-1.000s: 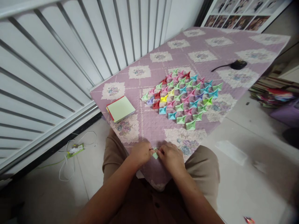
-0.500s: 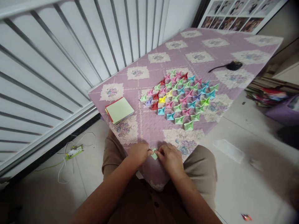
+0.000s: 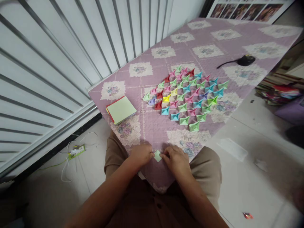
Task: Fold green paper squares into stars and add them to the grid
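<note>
A small folded square of light green paper lies at the near corner of the table, turned like a diamond. My left hand pinches its left corner, with most of the fingers curled out of sight. On the opposite corner, the thumb and fingertips of my right hand close on the paper. Beyond my hands, many folded paper pieces in green, pink, blue, red, yellow and purple stand in slanting rows. To the left is a stack of square paper sheets, pale green on top with red and yellow edges showing.
A purple flowered cloth covers the table. A black object with a cord rests at the far right. White slatted panelling borders the left side. On the floor are a power strip and a clear plastic piece.
The view has shifted slightly, so the table's things appear a little displaced. More of the green paper's face shows between my fingers, and my right hand sits slightly farther right.
</note>
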